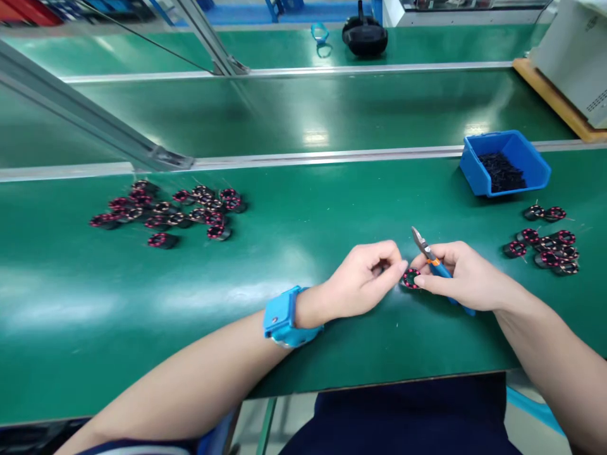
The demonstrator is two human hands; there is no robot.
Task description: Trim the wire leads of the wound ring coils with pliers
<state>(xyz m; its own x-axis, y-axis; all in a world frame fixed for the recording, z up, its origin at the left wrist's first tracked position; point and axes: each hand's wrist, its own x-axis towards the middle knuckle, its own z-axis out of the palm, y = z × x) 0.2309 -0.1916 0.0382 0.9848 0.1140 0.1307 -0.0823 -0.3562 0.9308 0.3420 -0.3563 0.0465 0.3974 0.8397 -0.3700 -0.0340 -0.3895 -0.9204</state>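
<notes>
My right hand [458,275] is closed round a pair of blue-handled cutting pliers [441,268], whose jaws point up and to the left. Its thumb and a finger also grip a small ring-shaped motor stator [411,278] with pinkish-red coils. Just left of the stator, my left hand [367,278] is pinched, thumb against fingers, at the stator's edge; whatever lies in the pinch is too small to make out. A blue strap [284,316] is worn on the left wrist.
Many similar stators [164,212] are grouped at the left of the green bench [303,215], and a smaller group [550,249] sits at the right. Behind these stands a blue bin [515,183] of small black pieces. A metal post [95,107] rises at the left.
</notes>
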